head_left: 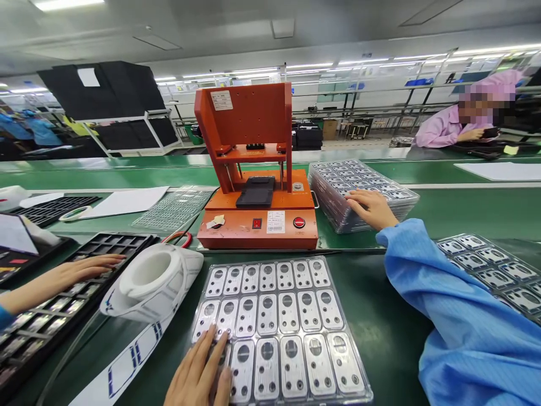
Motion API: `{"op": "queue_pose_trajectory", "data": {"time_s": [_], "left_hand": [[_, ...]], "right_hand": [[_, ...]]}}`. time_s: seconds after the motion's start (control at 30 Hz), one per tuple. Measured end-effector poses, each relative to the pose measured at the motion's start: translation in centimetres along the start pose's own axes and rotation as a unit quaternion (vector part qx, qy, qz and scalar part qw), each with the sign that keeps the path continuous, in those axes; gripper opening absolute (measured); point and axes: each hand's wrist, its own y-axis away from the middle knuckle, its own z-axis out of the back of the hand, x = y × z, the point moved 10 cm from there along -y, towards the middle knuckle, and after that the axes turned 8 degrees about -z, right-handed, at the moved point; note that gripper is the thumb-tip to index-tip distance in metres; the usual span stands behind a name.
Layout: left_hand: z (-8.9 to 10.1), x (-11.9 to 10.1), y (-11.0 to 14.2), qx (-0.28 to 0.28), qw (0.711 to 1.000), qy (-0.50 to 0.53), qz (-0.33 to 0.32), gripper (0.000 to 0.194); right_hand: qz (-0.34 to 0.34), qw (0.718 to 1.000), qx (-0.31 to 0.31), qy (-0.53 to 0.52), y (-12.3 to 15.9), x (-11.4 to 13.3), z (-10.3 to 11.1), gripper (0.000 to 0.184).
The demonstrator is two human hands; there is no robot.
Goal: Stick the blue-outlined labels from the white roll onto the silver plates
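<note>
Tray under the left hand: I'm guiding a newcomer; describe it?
Find the orange machine. On the green bench before it, a clear tray lies under the left hand. Unlike the stacked trays at right, its visible silver plates show one large circle above smaller ones.

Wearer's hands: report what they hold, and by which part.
Left hand touches the rectangular clear plastic tray at left; right hand, the clear plastic tray stack on top. Actual holding cannot be told.

At back right, a person in pink (pixel 442 127) leans forward; at back left, black boxes (pixel 118 84) top a white-framed rack (pixel 127 119).
</note>
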Motion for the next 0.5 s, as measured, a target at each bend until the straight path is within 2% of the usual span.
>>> {"op": "queue_pose_trajectory", "data": {"time_s": [0.13,0.2,0.27,0.33,0.4,0.5], "left_hand": [[0.4,-0.7,-0.3,0.007,0.999,-0.019,-0.04,0.054],[0.9,-1.0,-0.5,0.0,0.999,-0.022,-0.031,0.049],[1.2,-1.5,-0.8,0.009,0.999,-0.023,-0.021,0.046],[1.1,-2.0,-1.0,0.026,0.999,-0.02,-0.02,0.046],[1.1,-2.2,-1.2,0.037,0.999,-0.017,-0.011,0.045],[1.3,-2.3,-1.4,0.037,0.999,-0.014,0.002,0.045]], "right_hand": [[0.011,1.0,-0.023,-0.006,1.4,2.7,1.9,0.043],[0.05,0.998,-0.043,-0.009,3.0,5.6,3.0,0.044],[0.119,0.992,-0.036,-0.033,5.2,9.2,3.4,0.039],[0.205,0.977,0.016,-0.056,8.1,12.8,2.3,0.036],[0.278,0.953,0.099,-0.068,11.6,15.6,0.2,0.036],[0.326,0.918,0.219,-0.048,16.5,17.6,-3.9,0.041]]}}
